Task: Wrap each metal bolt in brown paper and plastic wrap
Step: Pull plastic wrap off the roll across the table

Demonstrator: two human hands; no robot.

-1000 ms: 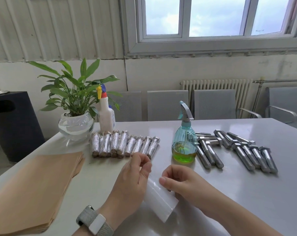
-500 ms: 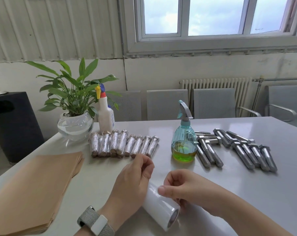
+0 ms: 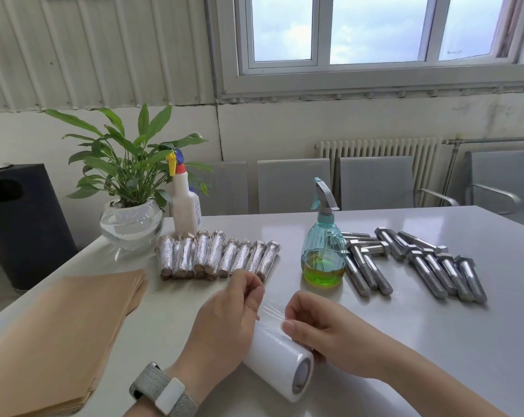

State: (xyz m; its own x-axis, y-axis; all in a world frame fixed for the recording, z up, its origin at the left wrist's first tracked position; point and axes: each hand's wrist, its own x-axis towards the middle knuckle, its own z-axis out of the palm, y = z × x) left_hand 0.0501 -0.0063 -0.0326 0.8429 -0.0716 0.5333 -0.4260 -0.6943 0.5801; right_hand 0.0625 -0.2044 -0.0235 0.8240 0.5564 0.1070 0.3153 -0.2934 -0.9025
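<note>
White roll of clear plastic wrap (image 3: 280, 361) near centre on the pale grey worktop (image 3: 435, 341), long axis running from far left to near right, open core end facing near right. Left hand (image 3: 229, 314) pinching the thin loose film (image 3: 271, 311) lifted off the roll; right hand (image 3: 310, 322) curled against the roll's far end, apparently pinching the film edge too, though hard to confirm. Film likely light, limp, clingy, easily torn: best taken at the free edge with fingertips, pulled evenly. Bare steel hex bolts (image 3: 420, 263) far right, probably heavy and rigid, shanks mostly pointing near. Row of wrapped bolts (image 3: 217, 255) far left of centre; stack of brown paper sheets (image 3: 59, 335) near left.
</note>
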